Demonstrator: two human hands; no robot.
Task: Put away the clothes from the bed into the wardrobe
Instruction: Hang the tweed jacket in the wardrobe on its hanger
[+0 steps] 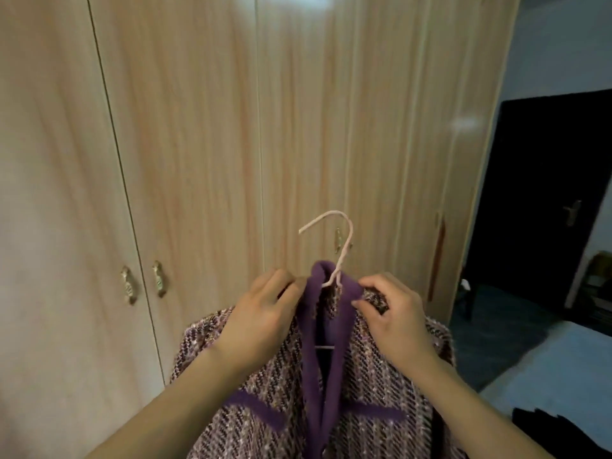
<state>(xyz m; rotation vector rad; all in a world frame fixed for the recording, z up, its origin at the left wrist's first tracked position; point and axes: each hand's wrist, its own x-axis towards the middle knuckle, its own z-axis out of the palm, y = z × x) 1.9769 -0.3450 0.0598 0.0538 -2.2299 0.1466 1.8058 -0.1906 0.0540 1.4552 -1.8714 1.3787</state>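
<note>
Wardrobe [198,144] doors closed. Left hand [261,313] pinching tweed jacket [381,409] shoulder, in front of wardrobe. Jacket already sitting on pink hanger [337,246]. Right hand [394,319] pinching collar. Right of wardrobe, dark garment [559,429] waiting on bed [546,366]. Hanging inside likely still ahead.

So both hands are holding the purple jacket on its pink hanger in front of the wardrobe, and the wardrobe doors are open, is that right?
Not quite: the doors are closed. The head view shows the wardrobe with all its wooden doors shut. The rest stands: the left hand and the right hand grip the purple jacket at the shoulders, on its pink hanger, in front of the wardrobe.
</note>
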